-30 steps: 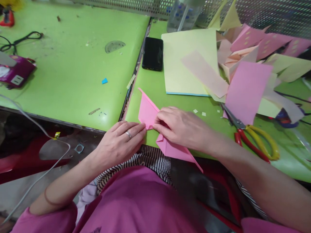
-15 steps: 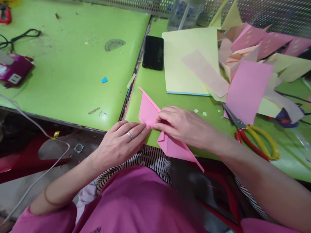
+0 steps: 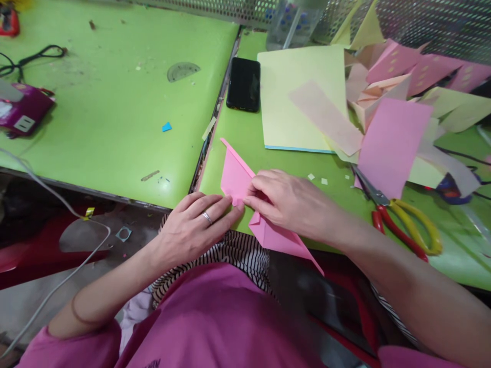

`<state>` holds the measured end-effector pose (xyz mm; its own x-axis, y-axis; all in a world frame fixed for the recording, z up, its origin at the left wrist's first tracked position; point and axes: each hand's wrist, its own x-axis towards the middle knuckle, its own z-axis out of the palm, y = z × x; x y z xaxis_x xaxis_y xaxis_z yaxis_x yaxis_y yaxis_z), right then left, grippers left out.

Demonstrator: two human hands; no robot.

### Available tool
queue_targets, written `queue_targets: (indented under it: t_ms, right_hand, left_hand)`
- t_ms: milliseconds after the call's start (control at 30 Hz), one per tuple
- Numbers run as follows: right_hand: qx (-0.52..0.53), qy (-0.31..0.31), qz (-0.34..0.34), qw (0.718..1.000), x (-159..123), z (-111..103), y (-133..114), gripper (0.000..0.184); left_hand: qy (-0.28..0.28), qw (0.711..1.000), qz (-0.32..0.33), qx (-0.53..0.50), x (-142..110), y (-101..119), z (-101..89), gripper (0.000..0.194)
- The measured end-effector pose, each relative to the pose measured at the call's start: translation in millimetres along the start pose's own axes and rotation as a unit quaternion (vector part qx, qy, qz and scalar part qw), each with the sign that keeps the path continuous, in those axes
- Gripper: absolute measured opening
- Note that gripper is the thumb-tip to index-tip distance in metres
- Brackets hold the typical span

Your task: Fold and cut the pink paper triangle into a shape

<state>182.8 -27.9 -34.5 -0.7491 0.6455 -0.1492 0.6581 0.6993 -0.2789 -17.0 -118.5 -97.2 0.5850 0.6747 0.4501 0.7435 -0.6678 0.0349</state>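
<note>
A folded pink paper (image 3: 235, 176) lies slantwise at the table's front edge, its lower corner sticking out past the edge. It has a narrow folded strip along its upper long side and a small folded flap near the middle. My right hand (image 3: 286, 197) covers its middle, thumb and fingers pinched on the paper. From the left, my left hand (image 3: 195, 220), with a ring on one finger, holds the paper's near edge between thumb tip and fingertip; its other fingers lie nearly straight. The two thumbs almost meet. Paper under my right hand is hidden.
Scissors (image 3: 383, 202) with red and yellow handles lie to the right, partly under a pink sheet (image 3: 395, 145). Behind are a black phone (image 3: 243, 84), yellow sheets (image 3: 303, 122) and several folded papers (image 3: 395, 59). A protractor (image 3: 183, 71) and a purple device (image 3: 26, 110) are left.
My left fingertips have shifted very slightly on the paper's edge. The whole view has moved a little; my right hand keeps its pinch and the paper stays in place.
</note>
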Motion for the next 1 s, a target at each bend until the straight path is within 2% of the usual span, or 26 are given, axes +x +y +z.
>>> queue_targets:
  t_ms: [200, 567, 833, 1000]
  right_hand:
    - [-0.002, -0.021, 0.014, 1.000, 0.7, -1.3, -2.1, 0.024]
    - [-0.010, -0.012, 0.024, 1.000, -2.5, 1.2, -5.0, 0.021]
    - [0.030, 0.009, 0.075, 0.997, -8.9, 4.0, -5.3, 0.006]
    - [0.083, -0.025, 0.077, 0.993, -8.0, 3.6, -7.8, 0.016]
  left_hand:
    - [-0.003, 1.000, -0.006, 0.015, 0.6, 1.9, 0.3, 0.039]
    - [0.000, 0.999, -0.018, 0.030, 4.7, 4.9, 0.6, 0.038]
    - [0.007, 0.999, -0.026, 0.033, 6.6, 6.9, 0.3, 0.038]
    - [0.027, 0.999, -0.033, 0.002, 7.7, 5.3, -0.1, 0.032]
